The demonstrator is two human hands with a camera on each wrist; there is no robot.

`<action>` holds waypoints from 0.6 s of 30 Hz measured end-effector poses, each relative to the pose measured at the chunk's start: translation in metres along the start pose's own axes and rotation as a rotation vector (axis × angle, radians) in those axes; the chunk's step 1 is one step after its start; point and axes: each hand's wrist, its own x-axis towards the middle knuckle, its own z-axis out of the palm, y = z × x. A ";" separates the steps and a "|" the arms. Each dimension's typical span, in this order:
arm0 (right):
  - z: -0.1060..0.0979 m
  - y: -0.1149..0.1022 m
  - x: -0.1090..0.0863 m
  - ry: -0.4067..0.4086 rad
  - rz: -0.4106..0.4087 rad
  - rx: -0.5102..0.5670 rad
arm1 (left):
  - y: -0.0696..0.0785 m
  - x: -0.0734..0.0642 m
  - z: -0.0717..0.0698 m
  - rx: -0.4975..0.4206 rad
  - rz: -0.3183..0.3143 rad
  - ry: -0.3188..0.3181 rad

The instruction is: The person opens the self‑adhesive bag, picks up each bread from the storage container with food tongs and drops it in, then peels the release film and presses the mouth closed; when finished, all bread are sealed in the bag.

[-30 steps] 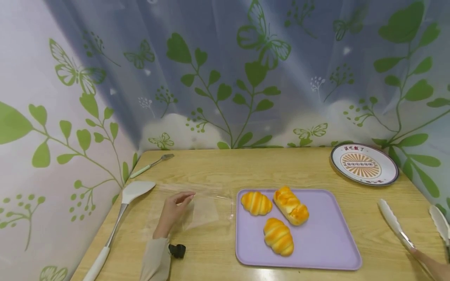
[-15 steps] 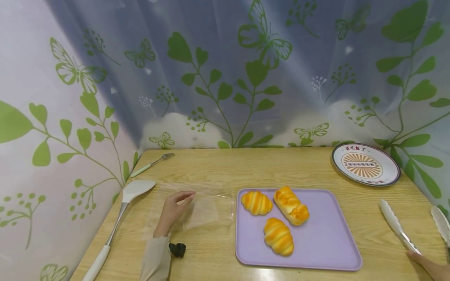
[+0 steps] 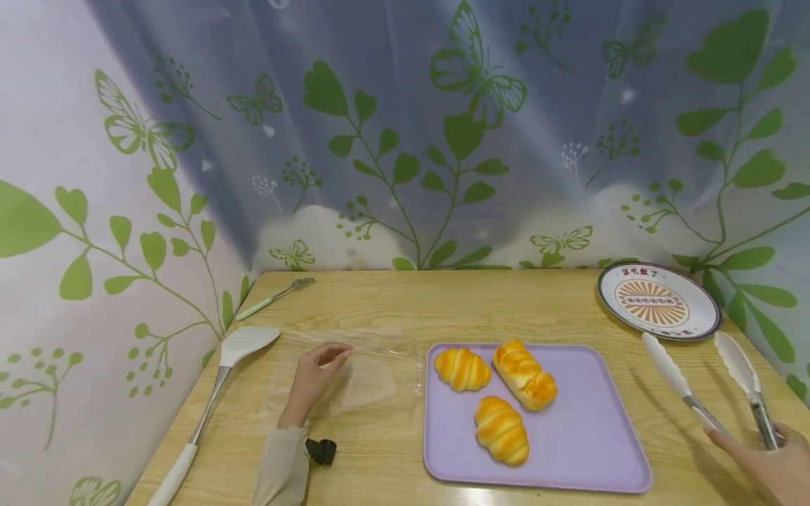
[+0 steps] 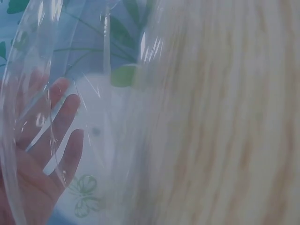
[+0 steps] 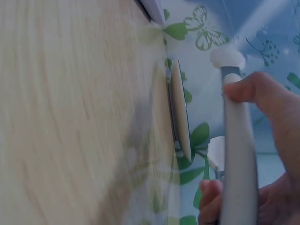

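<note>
My right hand [image 3: 766, 467] grips a pair of white-tipped tongs [image 3: 666, 362], spread wide above the table's right side. Up close in the right wrist view, the thumb lies along one white arm of the tongs [image 5: 240, 154]. At the left, my left hand [image 3: 315, 379] is at a clear plastic bag [image 3: 373, 379]. Through the plastic in the left wrist view, the fingers of that hand [image 4: 35, 173] look straight and spread. Between the hands, a lilac tray [image 3: 582, 422] bears two croissants [image 3: 462, 369] and a braided bread roll [image 3: 524, 374].
A patterned white plate [image 3: 652, 299] stands at the back right, just beyond the tongs' tips. Along the left edge lies a long spatula [image 3: 249, 344], with a green-handled fork [image 3: 256, 308] behind it. A printed curtain [image 3: 405, 140] hangs behind the table.
My right hand has raised the tongs and brought them left, farther into the head view, near the plate. My left hand stays where it was at the bag.
</note>
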 end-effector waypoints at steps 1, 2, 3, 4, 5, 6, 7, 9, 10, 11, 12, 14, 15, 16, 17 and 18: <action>0.001 -0.004 -0.001 0.002 -0.030 -0.067 | 0.000 0.000 0.000 -0.004 0.008 0.004; 0.003 -0.008 -0.003 -0.003 -0.062 -0.087 | -0.001 0.000 0.000 -0.007 0.011 0.005; 0.003 -0.011 -0.003 -0.004 -0.107 -0.097 | -0.002 0.000 0.000 -0.004 0.009 0.007; 0.004 -0.016 -0.006 -0.008 -0.149 -0.115 | -0.001 -0.001 0.000 0.005 0.006 0.009; 0.005 -0.021 -0.007 -0.005 -0.190 -0.135 | -0.001 -0.001 0.000 0.008 0.001 0.009; 0.007 -0.025 -0.008 0.006 -0.230 -0.148 | 0.000 -0.001 -0.001 0.013 -0.004 0.007; 0.008 -0.029 -0.010 0.017 -0.276 -0.165 | 0.000 -0.001 -0.001 0.019 -0.004 0.009; 0.013 -0.037 -0.012 0.017 -0.354 -0.183 | 0.001 -0.001 -0.002 0.023 -0.009 0.008; 0.015 -0.040 -0.013 0.015 -0.386 -0.189 | 0.001 -0.001 -0.002 0.023 -0.008 0.007; 0.017 -0.043 -0.014 0.008 -0.421 -0.198 | 0.001 -0.001 -0.002 0.019 -0.008 0.006; 0.019 -0.045 -0.015 0.009 -0.462 -0.209 | 0.001 -0.001 -0.002 0.020 -0.005 0.007; 0.023 -0.050 -0.017 -0.011 -0.531 -0.234 | 0.001 -0.001 -0.002 0.015 -0.002 0.007; 0.025 -0.052 -0.018 -0.022 -0.557 -0.248 | 0.001 -0.001 -0.002 0.014 0.001 0.009; 0.027 -0.054 -0.019 -0.033 -0.581 -0.258 | 0.001 -0.001 -0.002 0.013 0.006 0.013; 0.029 -0.055 -0.021 -0.048 -0.599 -0.270 | 0.000 -0.001 -0.002 0.012 0.012 0.016; 0.031 -0.057 -0.022 -0.050 -0.618 -0.278 | 0.000 -0.001 -0.002 0.014 0.020 0.018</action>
